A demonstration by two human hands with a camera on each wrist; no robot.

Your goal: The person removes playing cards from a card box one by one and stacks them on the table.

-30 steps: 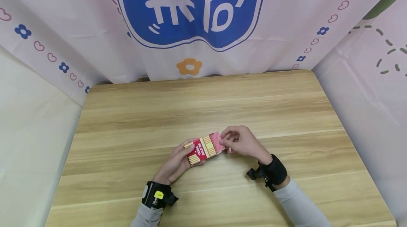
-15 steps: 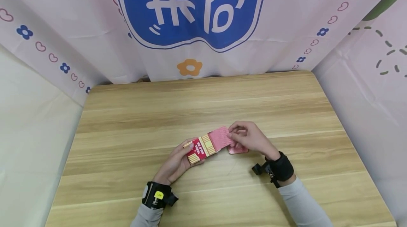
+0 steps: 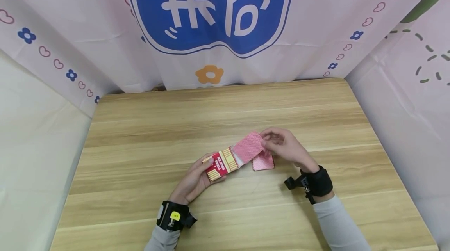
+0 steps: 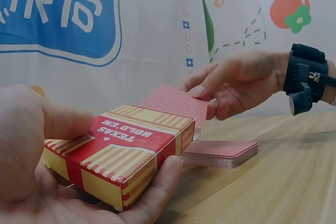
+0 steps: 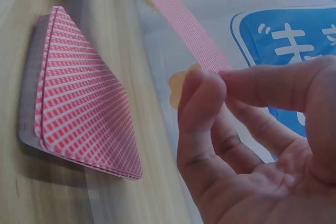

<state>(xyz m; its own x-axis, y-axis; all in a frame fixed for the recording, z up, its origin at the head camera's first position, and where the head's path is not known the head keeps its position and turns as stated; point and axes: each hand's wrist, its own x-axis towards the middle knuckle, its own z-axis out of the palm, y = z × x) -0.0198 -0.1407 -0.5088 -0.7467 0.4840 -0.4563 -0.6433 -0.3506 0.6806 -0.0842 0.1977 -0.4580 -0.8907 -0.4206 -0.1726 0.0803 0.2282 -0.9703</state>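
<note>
My left hand (image 3: 195, 178) grips a red and yellow striped card box (image 4: 126, 145) marked "TEXAS HOLD'EM", thumb on top and fingers beneath. From the box's far end a pink-patterned playing card (image 3: 249, 146) sticks out, its inner edge at the opening. Between thumb and fingertip my right hand (image 3: 286, 145) pinches the card's outer corner, as the right wrist view also shows. Below that card, a stack of playing cards (image 5: 86, 98) lies face down on the table, partly covered by the card in the head view.
The wooden table (image 3: 147, 134) extends around both hands. A white curtain (image 3: 105, 20) with a blue emblem hangs behind its far edge, and pale cloth walls stand at both sides. Each wrist wears a black camera strap (image 3: 318, 182).
My right hand has moved right and away, drawing the card farther out of the box. The stack on the table has come into sight. My left hand and the box stay nearly still.
</note>
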